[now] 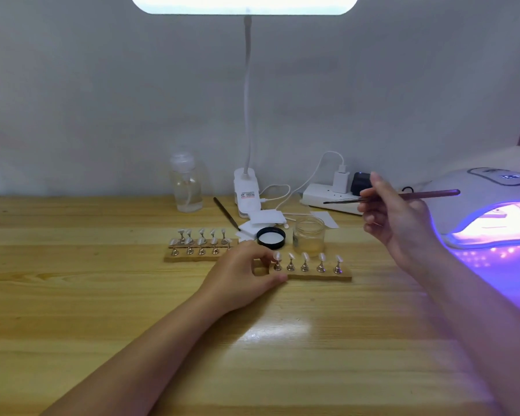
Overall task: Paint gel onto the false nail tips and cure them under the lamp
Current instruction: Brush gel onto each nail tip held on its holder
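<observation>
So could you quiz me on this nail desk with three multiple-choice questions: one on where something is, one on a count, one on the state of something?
1. Where does the open glass jar stand?
A. Just behind the near board of nail tips
B. Inside the curing lamp
C. At the table's left end

2. How many nail tips show on the near board held by the left hand?
A. Two
B. Five
C. Nine

3. What state is the curing lamp in?
A. Switched off and dark
B. Packed in a box
C. Lit, glowing purple

Answers:
1. A, the jar sits right behind that board, beside its black lid.
2. B, five tips on metal stands show to the right of the fingers.
3. C, purple light spills from its opening onto the table, while the right hand holds the brush up beside it.
</observation>
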Demonstrator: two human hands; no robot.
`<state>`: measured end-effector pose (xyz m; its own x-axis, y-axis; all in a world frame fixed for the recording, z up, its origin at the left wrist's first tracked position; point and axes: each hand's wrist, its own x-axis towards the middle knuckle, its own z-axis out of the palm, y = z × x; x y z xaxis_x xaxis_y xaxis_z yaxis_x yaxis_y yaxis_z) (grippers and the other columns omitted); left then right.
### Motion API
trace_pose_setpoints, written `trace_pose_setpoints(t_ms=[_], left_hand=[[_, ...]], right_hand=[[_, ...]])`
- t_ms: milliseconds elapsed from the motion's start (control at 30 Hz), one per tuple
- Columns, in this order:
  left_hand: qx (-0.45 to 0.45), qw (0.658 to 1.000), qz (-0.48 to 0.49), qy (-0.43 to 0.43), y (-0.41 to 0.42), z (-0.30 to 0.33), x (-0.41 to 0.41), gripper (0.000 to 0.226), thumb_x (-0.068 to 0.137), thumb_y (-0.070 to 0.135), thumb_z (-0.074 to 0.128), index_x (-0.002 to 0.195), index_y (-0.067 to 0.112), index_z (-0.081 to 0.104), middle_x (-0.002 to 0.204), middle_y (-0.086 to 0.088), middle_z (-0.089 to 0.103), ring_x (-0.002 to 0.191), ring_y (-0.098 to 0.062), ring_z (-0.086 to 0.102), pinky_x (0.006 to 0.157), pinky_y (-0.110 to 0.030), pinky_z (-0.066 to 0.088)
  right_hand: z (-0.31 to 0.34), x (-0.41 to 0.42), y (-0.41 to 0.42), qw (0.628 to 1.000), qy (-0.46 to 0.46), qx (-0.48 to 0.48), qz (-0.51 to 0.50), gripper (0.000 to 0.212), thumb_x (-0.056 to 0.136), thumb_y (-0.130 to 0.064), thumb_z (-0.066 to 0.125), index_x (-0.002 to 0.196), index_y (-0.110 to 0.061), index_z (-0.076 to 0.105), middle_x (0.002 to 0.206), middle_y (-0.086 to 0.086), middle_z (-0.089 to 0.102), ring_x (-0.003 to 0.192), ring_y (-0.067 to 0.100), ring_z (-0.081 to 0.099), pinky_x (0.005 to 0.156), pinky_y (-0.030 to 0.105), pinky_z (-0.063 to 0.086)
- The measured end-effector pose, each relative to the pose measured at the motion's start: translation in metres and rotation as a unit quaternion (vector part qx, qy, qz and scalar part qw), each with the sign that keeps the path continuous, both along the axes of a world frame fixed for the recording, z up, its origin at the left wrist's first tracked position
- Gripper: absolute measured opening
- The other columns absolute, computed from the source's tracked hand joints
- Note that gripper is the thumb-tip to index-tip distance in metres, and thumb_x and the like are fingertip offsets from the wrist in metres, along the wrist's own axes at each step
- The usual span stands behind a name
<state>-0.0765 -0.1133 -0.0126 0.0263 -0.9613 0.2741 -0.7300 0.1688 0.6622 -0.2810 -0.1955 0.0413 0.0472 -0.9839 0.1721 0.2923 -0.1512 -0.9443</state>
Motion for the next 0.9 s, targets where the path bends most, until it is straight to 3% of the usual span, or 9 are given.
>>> trace_pose_setpoints(t_ms=[200, 433, 533, 700, 833, 900], left_hand=[[-0.017, 0.999, 0.006, 0.026, -0.002, -0.002, 0.002, 0.02, 0.064, 0.035, 0.079, 0.078, 0.034, 0.064, 0.076, 0.018, 0.059, 0.064, 0.018, 0.043, 0.056, -0.01, 0.031], [-0.031, 0.999, 0.008, 0.038, -0.001, -0.003, 0.004, 0.019, 0.064, 0.031, 0.08, 0.073, 0.035, 0.064, 0.074, 0.016, 0.059, 0.059, 0.016, 0.043, 0.054, -0.008, 0.031], [-0.04, 0.998, 0.002, 0.048, 0.001, -0.002, 0.006, 0.02, 0.063, 0.023, 0.081, 0.072, 0.031, 0.065, 0.071, 0.015, 0.057, 0.055, 0.017, 0.044, 0.055, -0.003, 0.033], [-0.042, 0.998, 0.01, 0.056, 0.005, 0.0, 0.005, 0.021, 0.063, 0.019, 0.081, 0.072, 0.029, 0.065, 0.069, 0.015, 0.055, 0.055, 0.015, 0.045, 0.054, -0.003, 0.033], [-0.016, 0.997, 0.026, 0.066, 0.005, -0.001, 0.006, 0.017, 0.065, 0.03, 0.078, 0.075, 0.034, 0.065, 0.078, 0.014, 0.062, 0.06, -0.002, 0.042, 0.061, -0.018, 0.034], [-0.005, 0.996, 0.032, 0.084, 0.005, 0.0, 0.007, 0.013, 0.067, 0.028, 0.077, 0.077, 0.031, 0.069, 0.078, 0.011, 0.064, 0.058, -0.002, 0.041, 0.062, -0.021, 0.035]], right_hand=[[0.001, 0.015, -0.018, 0.974, 0.196, -0.103, -0.038, 0.026, 0.086, -0.029, 0.064, 0.068, -0.014, 0.054, 0.041, -0.005, 0.057, 0.031, 0.002, 0.041, 0.035, 0.012, 0.033], [0.003, 0.033, -0.028, 0.879, 0.443, -0.179, -0.01, 0.033, 0.082, -0.034, 0.068, 0.059, -0.018, 0.052, 0.048, -0.008, 0.059, 0.047, -0.002, 0.054, 0.049, 0.014, 0.035], [0.0, 0.04, -0.029, 0.864, 0.46, -0.203, -0.017, 0.033, 0.082, -0.03, 0.068, 0.057, -0.019, 0.049, 0.056, -0.007, 0.054, 0.056, 0.002, 0.051, 0.047, 0.008, 0.036], [-0.002, 0.044, -0.03, 0.834, 0.508, -0.215, 0.001, 0.028, 0.083, -0.03, 0.065, 0.064, -0.015, 0.051, 0.063, -0.003, 0.054, 0.063, 0.013, 0.052, 0.06, 0.027, 0.041], [0.004, 0.039, -0.029, 0.862, 0.459, -0.214, -0.029, 0.031, 0.083, -0.029, 0.065, 0.059, -0.02, 0.048, 0.058, -0.006, 0.053, 0.059, 0.009, 0.052, 0.055, 0.025, 0.039], [0.005, 0.034, -0.03, 0.884, 0.422, -0.198, -0.044, 0.031, 0.082, -0.027, 0.067, 0.059, -0.02, 0.048, 0.057, -0.006, 0.054, 0.059, 0.008, 0.053, 0.057, 0.025, 0.041]])
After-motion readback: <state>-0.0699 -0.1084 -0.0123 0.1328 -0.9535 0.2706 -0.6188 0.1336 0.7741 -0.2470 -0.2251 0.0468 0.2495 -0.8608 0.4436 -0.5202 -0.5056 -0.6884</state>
